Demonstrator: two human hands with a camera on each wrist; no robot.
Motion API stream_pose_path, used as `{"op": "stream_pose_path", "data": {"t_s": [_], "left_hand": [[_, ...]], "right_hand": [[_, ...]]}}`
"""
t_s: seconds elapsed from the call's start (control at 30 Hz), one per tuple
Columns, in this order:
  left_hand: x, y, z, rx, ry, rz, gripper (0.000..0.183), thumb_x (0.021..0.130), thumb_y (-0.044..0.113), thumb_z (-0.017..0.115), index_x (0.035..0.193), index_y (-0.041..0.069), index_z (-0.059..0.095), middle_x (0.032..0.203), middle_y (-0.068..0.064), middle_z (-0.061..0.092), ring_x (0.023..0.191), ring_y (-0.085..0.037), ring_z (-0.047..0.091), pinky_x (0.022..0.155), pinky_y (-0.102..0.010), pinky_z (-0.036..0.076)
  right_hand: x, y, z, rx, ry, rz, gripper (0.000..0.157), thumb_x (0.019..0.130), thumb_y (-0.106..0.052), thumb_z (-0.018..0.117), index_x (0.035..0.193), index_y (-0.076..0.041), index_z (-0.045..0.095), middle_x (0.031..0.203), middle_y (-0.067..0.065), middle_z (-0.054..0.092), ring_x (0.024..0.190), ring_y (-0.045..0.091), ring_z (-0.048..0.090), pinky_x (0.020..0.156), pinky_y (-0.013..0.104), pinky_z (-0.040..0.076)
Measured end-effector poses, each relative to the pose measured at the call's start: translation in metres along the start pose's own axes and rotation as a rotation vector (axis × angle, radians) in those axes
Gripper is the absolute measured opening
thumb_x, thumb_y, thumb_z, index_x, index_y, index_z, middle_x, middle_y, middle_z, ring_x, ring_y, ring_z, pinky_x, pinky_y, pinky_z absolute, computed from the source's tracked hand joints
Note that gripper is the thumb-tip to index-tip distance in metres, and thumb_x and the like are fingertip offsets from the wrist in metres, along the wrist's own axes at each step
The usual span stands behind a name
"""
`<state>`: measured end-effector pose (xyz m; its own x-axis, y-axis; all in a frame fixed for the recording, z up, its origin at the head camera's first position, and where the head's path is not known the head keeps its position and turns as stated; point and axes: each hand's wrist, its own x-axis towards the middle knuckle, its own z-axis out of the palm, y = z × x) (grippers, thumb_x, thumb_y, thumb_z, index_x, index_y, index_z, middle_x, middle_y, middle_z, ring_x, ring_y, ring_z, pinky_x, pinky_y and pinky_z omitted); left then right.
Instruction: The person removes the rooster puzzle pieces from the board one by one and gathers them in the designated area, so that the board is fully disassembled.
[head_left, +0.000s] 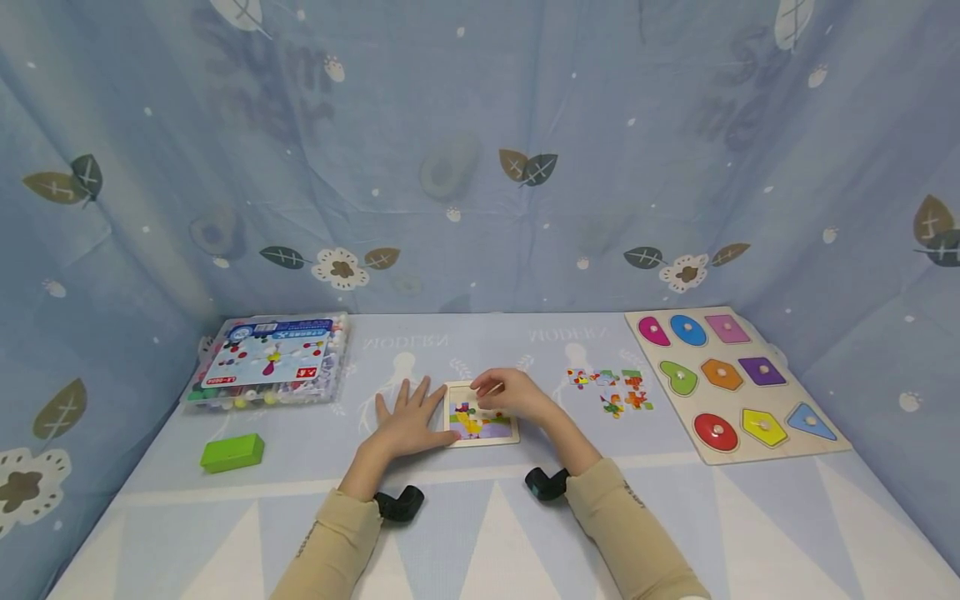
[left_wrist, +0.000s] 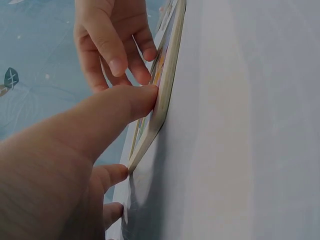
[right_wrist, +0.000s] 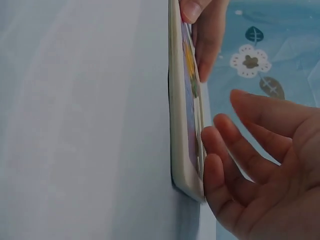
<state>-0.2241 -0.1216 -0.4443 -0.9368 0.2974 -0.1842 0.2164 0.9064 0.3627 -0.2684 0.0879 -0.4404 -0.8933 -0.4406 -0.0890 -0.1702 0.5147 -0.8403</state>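
A small wooden jigsaw puzzle tray (head_left: 483, 442) lies on the table between the hands, with a yellow figure on a purple ground in its lower part and bare wood showing in its upper part. My left hand (head_left: 408, 427) is spread flat at the tray's left side, its thumb (left_wrist: 132, 102) resting on the near rim. Over the tray's upper right hovers my right hand (head_left: 517, 395). In the right wrist view its fingers (right_wrist: 235, 142) are loosely bent beside the tray, and no piece shows between them.
Several loose jigsaw pieces (head_left: 633, 381) lie right of the tray. Farther right is a wooden shape board (head_left: 686, 421) with colored knobbed shapes. At left stand a clear plastic box (head_left: 273, 354) of colored beads and a green block (head_left: 232, 452). A patterned curtain (head_left: 480, 167) hangs behind.
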Motion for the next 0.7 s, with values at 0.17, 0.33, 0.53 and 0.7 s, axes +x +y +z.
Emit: {"op": "stream_pose_path", "data": {"t_s": [0.17, 0.33, 0.53, 0.7], "left_hand": [[-0.0012, -0.0009, -0.0005, -0.005, 0.004, 0.013, 0.083, 0.080, 0.057, 0.058, 0.146, 0.016, 0.029, 0.153, -0.016, 0.013, 0.138, -0.044, 0.000, 0.097, -0.072, -0.006], [-0.0014, -0.0016, 0.0003, -0.006, 0.002, 0.021, 0.083, 0.080, 0.058, 0.058, 0.146, 0.017, 0.029, 0.153, -0.016, 0.013, 0.138, -0.044, 0.000, 0.097, -0.072, -0.006], [0.0001, -0.0025, 0.0015, 0.001, 0.006, 0.018, 0.083, 0.080, 0.058, 0.058, 0.146, 0.018, 0.029, 0.153, -0.016, 0.013, 0.138, -0.044, 0.000, 0.097, -0.072, -0.006], [0.0008, -0.0028, 0.0014, 0.000, -0.002, 0.015, 0.083, 0.080, 0.058, 0.058, 0.146, 0.018, 0.029, 0.154, -0.015, 0.012, 0.138, -0.044, -0.001, 0.097, -0.072, -0.007]], "right_hand": [[0.0033, -0.0036, 0.0051, -0.175, -0.074, 0.009, 0.027, 0.080, -0.010, 0.071, 0.107, -0.010, 0.068, 0.097, 0.001, 0.060, 0.086, 0.015, 0.053, 0.076, 0.029, 0.046], [0.0036, -0.0059, 0.0083, -0.251, -0.119, 0.007, 0.024, 0.081, -0.014, 0.071, 0.105, -0.011, 0.068, 0.095, 0.001, 0.053, 0.083, 0.015, 0.047, 0.077, 0.030, 0.043], [0.0052, -0.0057, 0.0097, -0.167, -0.109, -0.012, 0.017, 0.082, -0.013, 0.070, 0.095, -0.011, 0.060, 0.089, 0.001, 0.057, 0.080, 0.015, 0.051, 0.072, 0.029, 0.045], [0.0041, -0.0056, 0.0111, -0.081, -0.089, -0.004, 0.014, 0.083, -0.014, 0.068, 0.090, -0.010, 0.057, 0.083, 0.001, 0.058, 0.072, 0.013, 0.054, 0.064, 0.025, 0.045]]}}
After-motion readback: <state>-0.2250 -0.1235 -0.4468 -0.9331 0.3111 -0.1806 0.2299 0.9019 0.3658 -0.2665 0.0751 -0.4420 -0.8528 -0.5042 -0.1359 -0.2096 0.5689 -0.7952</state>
